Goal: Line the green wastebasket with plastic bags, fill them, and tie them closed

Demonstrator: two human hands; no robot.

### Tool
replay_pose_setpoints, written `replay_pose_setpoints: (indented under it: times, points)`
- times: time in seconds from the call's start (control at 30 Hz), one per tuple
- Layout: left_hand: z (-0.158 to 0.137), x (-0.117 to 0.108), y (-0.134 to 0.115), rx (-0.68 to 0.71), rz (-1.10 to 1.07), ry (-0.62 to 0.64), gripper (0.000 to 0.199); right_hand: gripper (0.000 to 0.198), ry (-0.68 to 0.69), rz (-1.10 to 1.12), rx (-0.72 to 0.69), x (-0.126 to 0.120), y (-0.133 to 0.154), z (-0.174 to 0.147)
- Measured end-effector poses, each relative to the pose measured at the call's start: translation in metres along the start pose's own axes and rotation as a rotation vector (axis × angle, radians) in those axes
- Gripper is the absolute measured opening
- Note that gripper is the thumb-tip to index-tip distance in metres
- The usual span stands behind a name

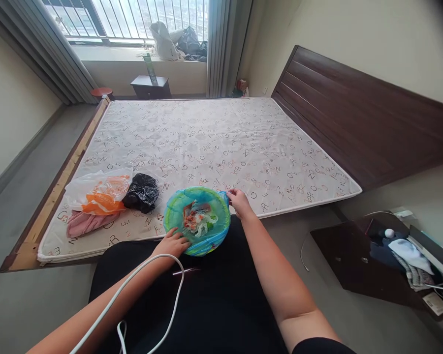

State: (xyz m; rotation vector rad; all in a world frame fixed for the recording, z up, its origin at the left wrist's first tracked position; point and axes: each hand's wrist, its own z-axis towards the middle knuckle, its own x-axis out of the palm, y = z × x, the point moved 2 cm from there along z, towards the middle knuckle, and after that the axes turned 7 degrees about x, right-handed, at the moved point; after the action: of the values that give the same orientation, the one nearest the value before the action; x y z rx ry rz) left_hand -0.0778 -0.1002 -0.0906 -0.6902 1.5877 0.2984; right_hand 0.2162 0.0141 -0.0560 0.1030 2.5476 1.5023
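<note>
A round trash bin, lined with a blue-green plastic bag, is in front of my lap at the mattress edge. Crumpled waste, with white plastic and reddish-brown scraps, lies inside. My left hand holds the bin's near left rim, its fingers laid over the edge and the thumb hidden. At the right side of the rim, my right hand pinches the liner bag's edge between thumb and fingers.
On the mattress, left of the bin, lie a white-and-orange plastic bag, a black plastic bag and pink cloth. A dark nightstand stands right. A white cable hangs across my left arm.
</note>
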Motion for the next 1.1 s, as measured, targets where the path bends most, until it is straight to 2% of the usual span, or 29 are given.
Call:
replay_pose_setpoints:
  times: [0.03, 0.13, 0.2, 0.27, 0.4, 0.5, 0.53, 0.6, 0.73, 0.8, 0.87, 0.97, 1.03, 1.1]
  points:
    - [0.005, -0.007, -0.001, -0.004, 0.009, 0.020, 0.032, 0.018, -0.024, -0.049, -0.087, 0.005, 0.011, -0.007]
    - [0.020, -0.026, -0.004, -0.002, 0.019, 0.050, 0.030, 0.010, -0.115, -0.347, -0.490, 0.027, 0.039, -0.037]
    - [0.028, -0.033, -0.004, 0.019, 0.023, 0.062, 0.027, 0.011, -0.104, -0.440, -0.656, 0.041, 0.046, -0.056]
    - [0.032, -0.036, -0.003, 0.054, 0.039, 0.100, 0.020, 0.013, -0.011, -0.348, -0.635, 0.047, 0.046, -0.067]
    - [0.029, -0.039, 0.002, 0.088, 0.054, 0.149, 0.015, 0.025, 0.268, -0.004, -0.376, 0.044, 0.042, -0.087]
    - [0.024, -0.046, 0.012, 0.077, 0.040, 0.069, 0.019, 0.026, 0.535, -0.051, -0.404, 0.038, 0.047, -0.115]
    - [0.022, -0.049, 0.017, 0.067, 0.035, 0.025, 0.021, 0.024, 0.579, -0.046, -0.418, 0.034, 0.049, -0.123]
    - [0.018, -0.054, 0.027, 0.034, 0.021, -0.077, 0.025, 0.020, 0.532, 0.082, -0.414, 0.021, 0.054, -0.133]
    - [0.010, -0.055, 0.049, -0.125, -0.084, -0.341, 0.038, 0.015, 0.212, 0.436, -0.385, -0.016, 0.059, -0.127]
    - [0.008, -0.048, 0.056, -0.235, -0.233, -0.512, 0.042, 0.014, 0.137, 0.490, -0.348, -0.030, 0.059, -0.121]
    - [0.008, -0.038, 0.059, -0.377, -0.498, -0.699, 0.043, 0.013, 0.126, 0.488, -0.282, -0.038, 0.057, -0.117]
    - [0.014, -0.021, 0.058, -0.666, -1.138, -0.926, 0.046, 0.012, 0.210, 0.464, -0.192, -0.041, 0.050, -0.117]
    - [0.022, -0.014, 0.054, -0.809, -1.543, -0.965, 0.045, 0.008, 0.324, 0.420, -0.170, -0.041, 0.047, -0.119]
    - [0.030, -0.017, 0.053, -0.886, -1.751, -0.920, 0.043, 0.004, 0.454, 0.340, -0.195, -0.041, 0.047, -0.124]
